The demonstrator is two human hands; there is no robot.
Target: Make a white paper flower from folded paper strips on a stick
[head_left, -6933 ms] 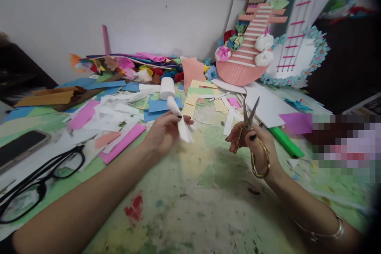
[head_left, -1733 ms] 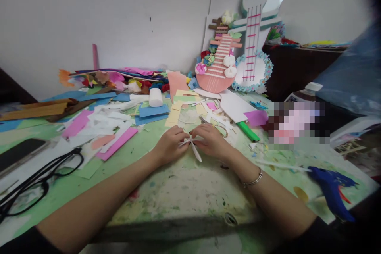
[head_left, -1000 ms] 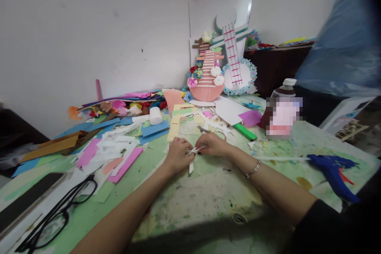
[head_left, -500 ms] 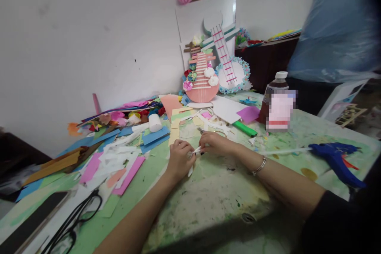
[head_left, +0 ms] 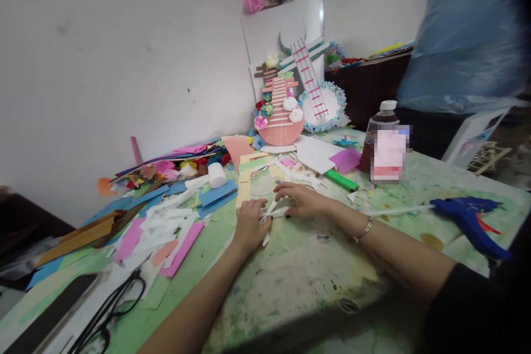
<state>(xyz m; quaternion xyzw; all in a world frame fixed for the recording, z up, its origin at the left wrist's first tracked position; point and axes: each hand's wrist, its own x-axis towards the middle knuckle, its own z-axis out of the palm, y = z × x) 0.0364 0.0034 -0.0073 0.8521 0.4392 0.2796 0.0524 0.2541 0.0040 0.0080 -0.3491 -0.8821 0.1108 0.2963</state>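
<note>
Near the middle of the table, my left hand (head_left: 251,224) is closed on a small white paper piece (head_left: 276,212) with several narrow arms. One arm of it hangs below my left fingers, and another points toward my right hand (head_left: 301,200). The right fingers are curved and apart at the tip of that arm; whether they touch it is too small to tell. A bracelet circles my right wrist. Behind the hands lie cream paper strips (head_left: 244,188) and white scraps.
A blue glue gun (head_left: 467,221) and a bottle (head_left: 384,116) stand right. Paper scraps (head_left: 166,232), glasses (head_left: 110,310) and a phone (head_left: 62,310) lie left. Behind are a green cutter (head_left: 341,180), a white roll (head_left: 217,175) and paper instruments (head_left: 282,121).
My right fingers have spread and moved slightly off the white paper piece, and more of it shows between the hands. My left hand keeps its hold. The view has shifted slightly.
</note>
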